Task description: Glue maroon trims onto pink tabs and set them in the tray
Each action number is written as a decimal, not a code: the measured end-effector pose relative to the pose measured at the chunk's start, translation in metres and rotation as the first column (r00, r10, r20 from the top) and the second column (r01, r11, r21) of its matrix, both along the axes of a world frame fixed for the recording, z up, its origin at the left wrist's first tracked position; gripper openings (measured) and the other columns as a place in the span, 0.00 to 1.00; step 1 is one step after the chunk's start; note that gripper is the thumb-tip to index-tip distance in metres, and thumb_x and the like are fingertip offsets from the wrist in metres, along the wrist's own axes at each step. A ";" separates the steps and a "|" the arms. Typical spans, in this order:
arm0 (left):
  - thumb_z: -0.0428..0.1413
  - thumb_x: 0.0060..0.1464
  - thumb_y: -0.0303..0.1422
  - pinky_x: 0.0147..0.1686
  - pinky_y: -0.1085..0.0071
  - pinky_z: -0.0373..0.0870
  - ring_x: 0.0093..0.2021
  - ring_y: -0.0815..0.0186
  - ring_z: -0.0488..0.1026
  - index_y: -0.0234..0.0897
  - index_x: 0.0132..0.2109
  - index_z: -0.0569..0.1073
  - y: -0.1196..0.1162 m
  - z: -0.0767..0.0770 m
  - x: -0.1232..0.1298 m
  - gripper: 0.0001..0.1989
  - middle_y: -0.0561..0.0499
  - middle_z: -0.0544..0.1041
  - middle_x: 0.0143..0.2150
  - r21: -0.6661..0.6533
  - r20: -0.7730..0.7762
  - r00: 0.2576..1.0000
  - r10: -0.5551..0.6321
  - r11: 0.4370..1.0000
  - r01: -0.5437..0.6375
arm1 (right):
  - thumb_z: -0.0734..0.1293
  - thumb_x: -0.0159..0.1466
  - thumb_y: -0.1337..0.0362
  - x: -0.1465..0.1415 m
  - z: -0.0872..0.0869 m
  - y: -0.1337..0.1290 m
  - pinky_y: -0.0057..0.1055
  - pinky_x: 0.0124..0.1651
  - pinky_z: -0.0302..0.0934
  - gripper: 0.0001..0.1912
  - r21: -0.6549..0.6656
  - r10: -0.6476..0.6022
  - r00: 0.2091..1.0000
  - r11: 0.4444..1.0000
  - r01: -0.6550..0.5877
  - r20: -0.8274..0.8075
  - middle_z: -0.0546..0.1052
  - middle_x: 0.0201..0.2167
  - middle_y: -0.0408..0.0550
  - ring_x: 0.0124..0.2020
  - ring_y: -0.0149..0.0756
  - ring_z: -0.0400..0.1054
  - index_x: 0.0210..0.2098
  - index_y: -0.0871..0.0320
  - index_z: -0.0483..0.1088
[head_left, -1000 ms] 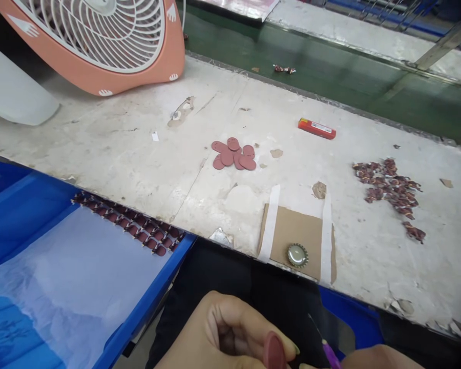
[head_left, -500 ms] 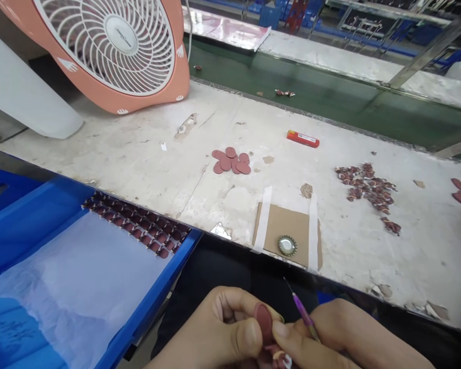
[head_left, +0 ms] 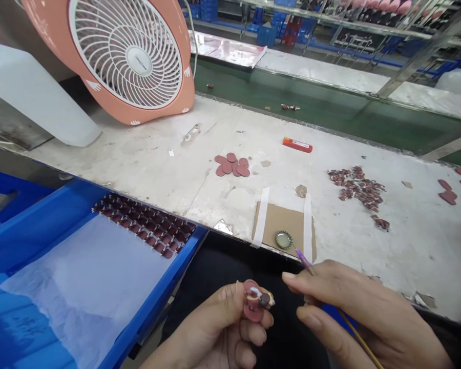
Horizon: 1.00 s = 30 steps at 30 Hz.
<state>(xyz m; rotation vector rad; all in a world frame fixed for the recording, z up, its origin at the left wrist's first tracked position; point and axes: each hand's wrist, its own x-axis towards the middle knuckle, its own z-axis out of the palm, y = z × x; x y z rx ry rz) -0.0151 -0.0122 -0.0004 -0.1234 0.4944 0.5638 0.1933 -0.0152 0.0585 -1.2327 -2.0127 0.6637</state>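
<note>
Low in the picture, my left hand [head_left: 223,323] pinches a reddish-brown oval disc [head_left: 253,311] between thumb and fingers. A small figure-like piece [head_left: 264,299] in brown, white and tan lies against the disc's face. To its right, my right hand [head_left: 353,302] is apart from the disc and holds a thin, fine-tipped tool [head_left: 304,260] with a purple section and gold shaft. The tool's tip points toward an upturned bottle cap [head_left: 283,239] on a taped cardboard piece [head_left: 288,220]; whether they touch I cannot tell.
Loose oval discs [head_left: 232,166] lie mid-table, near a red stick-like pack [head_left: 297,145]. Small brown pieces [head_left: 359,187] are heaped on the right. A blue crate [head_left: 72,189] at left holds rows of pieces and a white sheet [head_left: 80,277]. An orange fan [head_left: 138,61] stands behind.
My hands have moved apart; the right one went right with the tool. My left hand has turned the disc, so the small piece on it now shows. The view has shifted slightly.
</note>
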 end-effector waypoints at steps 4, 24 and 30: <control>0.70 0.49 0.40 0.24 0.84 0.77 0.27 0.74 0.82 0.33 0.35 0.83 -0.001 -0.003 0.000 0.13 0.50 0.86 0.31 0.004 0.034 0.999 0.006 1.000 -0.006 | 0.67 0.69 0.68 0.000 0.000 0.007 0.20 0.37 0.71 0.14 -0.095 0.109 0.994 0.989 -0.110 -0.015 0.78 0.37 0.44 0.35 0.30 0.75 0.53 0.50 0.73; 0.72 0.44 0.44 0.21 0.81 0.75 0.28 0.72 0.74 0.36 0.41 0.83 0.004 -0.005 -0.006 0.20 0.50 0.80 0.33 0.380 -0.498 0.804 0.325 0.915 -0.135 | 0.67 0.69 0.68 -0.026 -0.024 0.022 0.23 0.33 0.70 0.09 0.059 0.084 0.995 0.994 -0.087 0.055 0.76 0.32 0.44 0.31 0.31 0.73 0.48 0.55 0.74; 0.73 0.43 0.32 0.29 0.81 0.70 0.29 0.74 0.72 0.44 0.37 0.84 -0.001 -0.002 -0.012 0.11 0.55 0.77 0.31 0.740 -0.513 0.504 0.695 0.655 -0.151 | 0.65 0.70 0.71 -0.061 -0.039 0.031 0.26 0.31 0.70 0.10 0.402 0.059 0.988 0.909 -0.113 0.144 0.75 0.29 0.49 0.30 0.33 0.72 0.48 0.64 0.75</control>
